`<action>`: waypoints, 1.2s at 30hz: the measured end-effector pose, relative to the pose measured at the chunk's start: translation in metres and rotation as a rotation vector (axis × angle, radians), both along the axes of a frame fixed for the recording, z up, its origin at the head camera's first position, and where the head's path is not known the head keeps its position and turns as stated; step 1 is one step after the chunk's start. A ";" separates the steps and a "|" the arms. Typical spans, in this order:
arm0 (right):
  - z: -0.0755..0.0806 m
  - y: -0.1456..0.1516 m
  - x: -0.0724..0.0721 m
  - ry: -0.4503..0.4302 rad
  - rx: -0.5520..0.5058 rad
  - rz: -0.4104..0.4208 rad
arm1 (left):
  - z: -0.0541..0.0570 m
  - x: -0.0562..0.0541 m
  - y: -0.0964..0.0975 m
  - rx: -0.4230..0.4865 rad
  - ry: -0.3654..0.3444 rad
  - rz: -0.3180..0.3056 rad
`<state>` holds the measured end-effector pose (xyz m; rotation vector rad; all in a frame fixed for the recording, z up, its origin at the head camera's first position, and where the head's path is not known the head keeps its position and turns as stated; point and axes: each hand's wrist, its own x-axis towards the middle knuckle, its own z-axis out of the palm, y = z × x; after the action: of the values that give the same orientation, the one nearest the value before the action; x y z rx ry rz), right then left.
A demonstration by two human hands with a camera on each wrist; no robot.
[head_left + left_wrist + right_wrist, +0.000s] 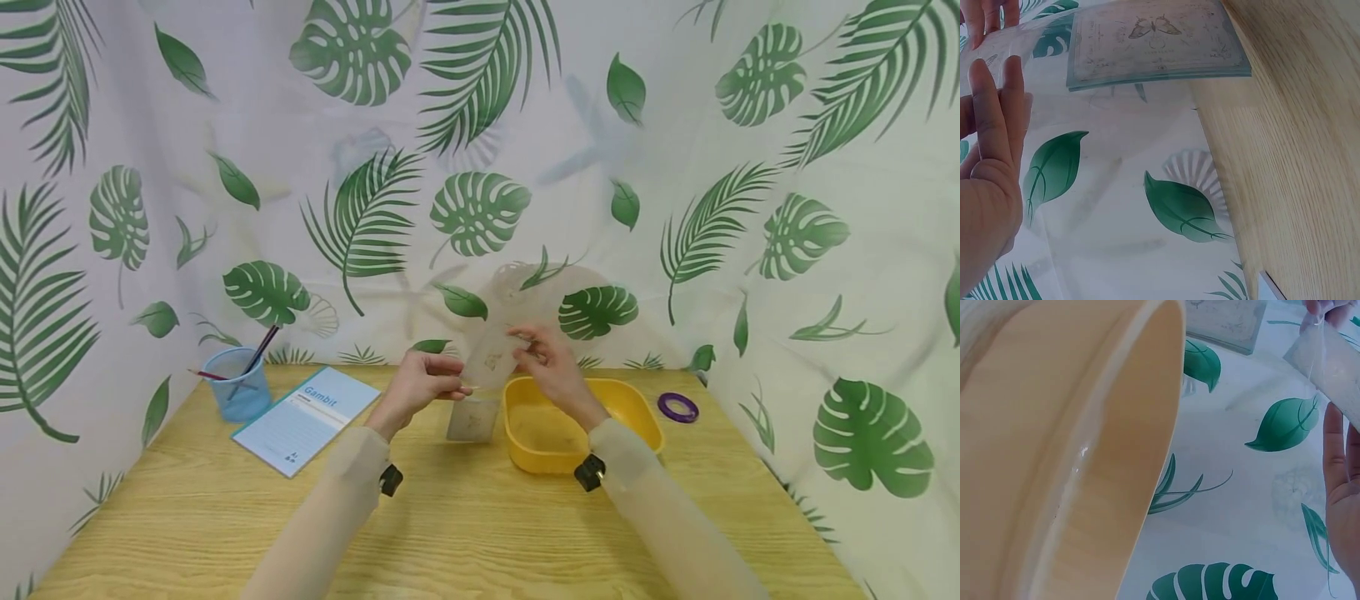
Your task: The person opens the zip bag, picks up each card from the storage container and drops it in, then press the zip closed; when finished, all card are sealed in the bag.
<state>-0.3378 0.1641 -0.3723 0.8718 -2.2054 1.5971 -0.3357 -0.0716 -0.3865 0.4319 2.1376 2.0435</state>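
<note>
In the head view, a thin translucent plastic bag (486,360) with a small faint print is stretched between the two hands above the table. My left hand (420,387) pinches its lower left edge. My right hand (555,375) pinches it on the upper right. Below the bag lies a flat square stack of cards (472,421), printed with a butterfly in the left wrist view and touched by neither hand. In the right wrist view the bag (1329,359) looks whitish and creased; whether anything is inside I cannot tell.
A yellow plastic basin (525,454) stands under my right forearm, with a purple ring (678,407) to its right. On the left are a Gambit notebook (307,417) and a blue mesh cup (247,400) holding pencils. A leaf-patterned curtain (480,217) borders the table.
</note>
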 end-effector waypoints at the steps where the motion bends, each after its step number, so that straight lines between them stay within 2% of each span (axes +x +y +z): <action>1: 0.003 -0.002 0.003 0.004 0.021 -0.004 | 0.000 0.000 0.000 -0.002 0.002 -0.001; 5: 0.001 -0.005 0.002 0.031 0.121 -0.034 | 0.000 0.000 0.001 -0.016 -0.004 0.003; 10: -0.017 -0.002 -0.012 -0.020 0.154 -0.040 | -0.001 0.001 0.002 -0.022 -0.013 0.013; 13: -0.021 -0.002 -0.012 -0.029 0.170 -0.035 | -0.001 0.001 0.003 -0.021 -0.018 0.020; 24: -0.028 -0.001 -0.010 -0.018 0.244 -0.015 | -0.001 0.001 0.002 -0.031 -0.012 0.003; 28: -0.029 -0.001 -0.010 0.012 0.248 -0.004 | 0.000 0.000 0.001 -0.027 -0.016 -0.003; 36: -0.029 -0.001 -0.008 0.007 0.254 -0.051 | 0.004 -0.003 0.000 0.021 -0.018 -0.009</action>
<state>-0.3462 0.1626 -0.4009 0.8773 -2.4410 1.3080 -0.3390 -0.0715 -0.3821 0.4232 2.1021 2.0592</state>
